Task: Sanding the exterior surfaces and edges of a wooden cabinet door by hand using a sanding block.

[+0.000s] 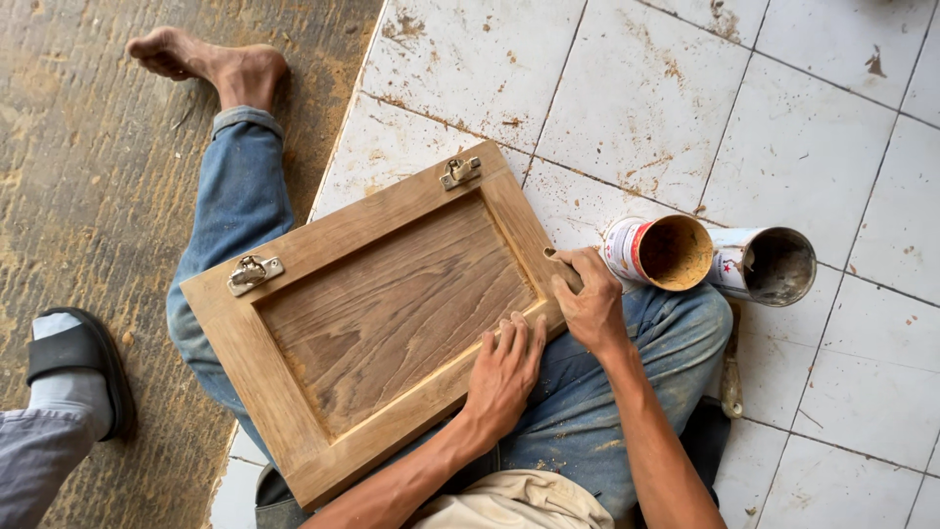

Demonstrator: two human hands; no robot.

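Head view: I am steadying a wooden cabinet door (377, 313) across my lap, left hand (504, 377) lying flat on its lower rail, fingers together, right hand (590, 304) pinching filler at its right edge, two open cans (710, 257) lying on the tiled floor (627, 88) just beside.

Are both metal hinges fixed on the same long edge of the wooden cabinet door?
Yes, both metal hinges, one and the other, sit on the far long rail of the wooden cabinet door, opposite the left hand.
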